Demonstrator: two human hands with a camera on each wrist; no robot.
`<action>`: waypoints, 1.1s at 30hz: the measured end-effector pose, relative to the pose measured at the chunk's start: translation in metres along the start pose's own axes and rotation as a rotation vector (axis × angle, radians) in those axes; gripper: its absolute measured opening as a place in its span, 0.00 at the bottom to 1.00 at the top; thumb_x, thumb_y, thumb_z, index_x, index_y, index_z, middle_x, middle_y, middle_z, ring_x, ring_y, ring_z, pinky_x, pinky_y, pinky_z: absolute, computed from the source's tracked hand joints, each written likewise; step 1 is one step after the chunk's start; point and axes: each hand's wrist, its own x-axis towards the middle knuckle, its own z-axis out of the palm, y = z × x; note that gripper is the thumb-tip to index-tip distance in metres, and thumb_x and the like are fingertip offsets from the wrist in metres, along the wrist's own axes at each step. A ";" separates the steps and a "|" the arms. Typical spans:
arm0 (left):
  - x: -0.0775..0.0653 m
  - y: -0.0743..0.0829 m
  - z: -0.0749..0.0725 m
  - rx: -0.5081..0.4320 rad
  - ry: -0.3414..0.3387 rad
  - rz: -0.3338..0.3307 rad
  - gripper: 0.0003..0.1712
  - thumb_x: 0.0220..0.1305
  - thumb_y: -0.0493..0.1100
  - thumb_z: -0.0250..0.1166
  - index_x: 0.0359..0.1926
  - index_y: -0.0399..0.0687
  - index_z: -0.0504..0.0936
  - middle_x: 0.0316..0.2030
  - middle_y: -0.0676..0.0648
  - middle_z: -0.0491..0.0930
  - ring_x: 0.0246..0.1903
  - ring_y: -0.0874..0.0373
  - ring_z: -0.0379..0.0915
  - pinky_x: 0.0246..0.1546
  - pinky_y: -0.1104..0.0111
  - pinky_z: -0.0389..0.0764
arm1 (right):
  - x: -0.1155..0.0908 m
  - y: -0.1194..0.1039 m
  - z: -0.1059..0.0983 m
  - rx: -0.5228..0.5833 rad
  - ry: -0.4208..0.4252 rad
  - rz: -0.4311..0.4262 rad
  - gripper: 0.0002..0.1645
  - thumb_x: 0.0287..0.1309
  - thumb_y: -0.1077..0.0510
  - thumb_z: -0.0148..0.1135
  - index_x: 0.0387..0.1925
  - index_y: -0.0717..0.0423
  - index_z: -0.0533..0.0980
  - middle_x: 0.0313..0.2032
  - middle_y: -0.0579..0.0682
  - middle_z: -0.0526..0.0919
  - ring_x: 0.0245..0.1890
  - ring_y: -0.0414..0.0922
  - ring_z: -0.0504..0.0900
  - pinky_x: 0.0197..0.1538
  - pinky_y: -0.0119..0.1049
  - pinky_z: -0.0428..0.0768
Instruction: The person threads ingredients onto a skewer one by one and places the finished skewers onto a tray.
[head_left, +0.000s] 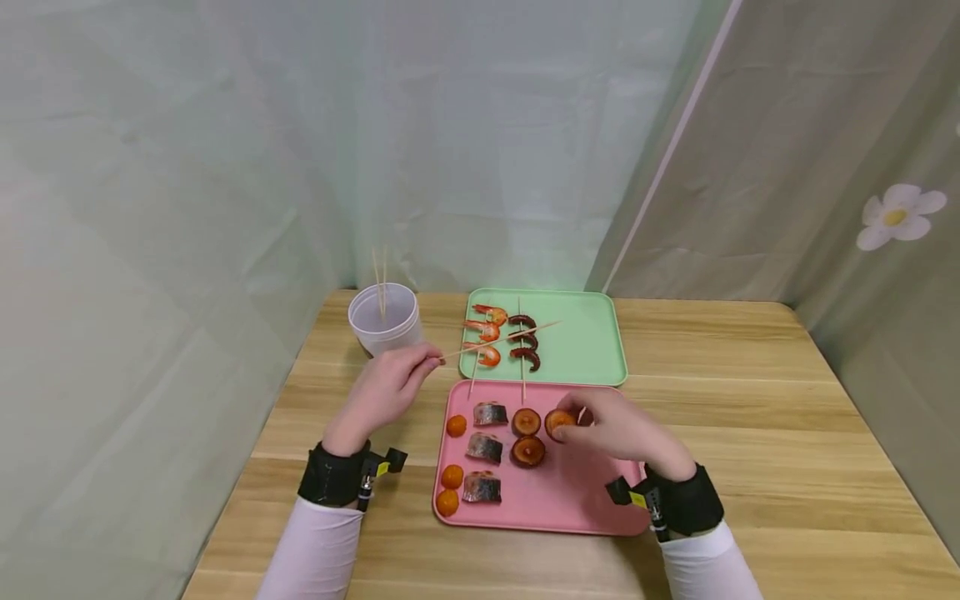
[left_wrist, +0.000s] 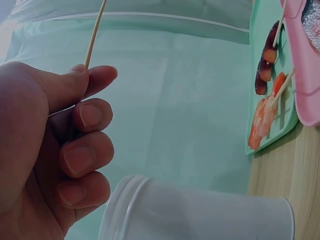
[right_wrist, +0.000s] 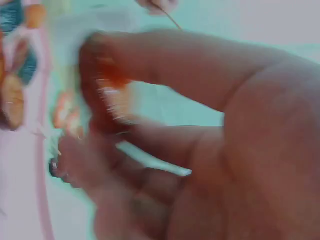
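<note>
My left hand [head_left: 384, 390] pinches a thin bamboo skewer [head_left: 495, 341] by one end. The bare skewer slants up to the right, over the green tray [head_left: 581, 333]. Thumb and fingers of my right hand [head_left: 626, 427] grip a brown shiitake mushroom cap [head_left: 559, 422], seen blurred between the fingertips in the right wrist view. That hand is above the pink tray [head_left: 570, 492]. Beside it lie two more mushroom caps, a nearer one [head_left: 528, 452] and a farther one [head_left: 526, 422]. Fish pieces [head_left: 483, 447] and orange balls [head_left: 452, 477] form columns on the tray's left.
On the green tray lie a shrimp skewer [head_left: 487, 332] and an octopus-tentacle skewer [head_left: 524, 359], their sticks reaching over the pink tray's rim. A white cup [head_left: 390, 333] holding skewers [head_left: 381, 287] stands behind my left hand. Curtains [head_left: 480, 167] hang behind the wooden table [head_left: 750, 400].
</note>
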 end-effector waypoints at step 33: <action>0.000 0.015 -0.003 0.021 -0.082 0.041 0.07 0.80 0.42 0.64 0.49 0.47 0.88 0.40 0.52 0.88 0.35 0.62 0.79 0.40 0.61 0.84 | 0.032 -0.007 -0.010 0.902 0.461 0.043 0.30 0.88 0.47 0.40 0.74 0.64 0.67 0.43 0.52 0.75 0.39 0.43 0.77 0.45 0.31 0.77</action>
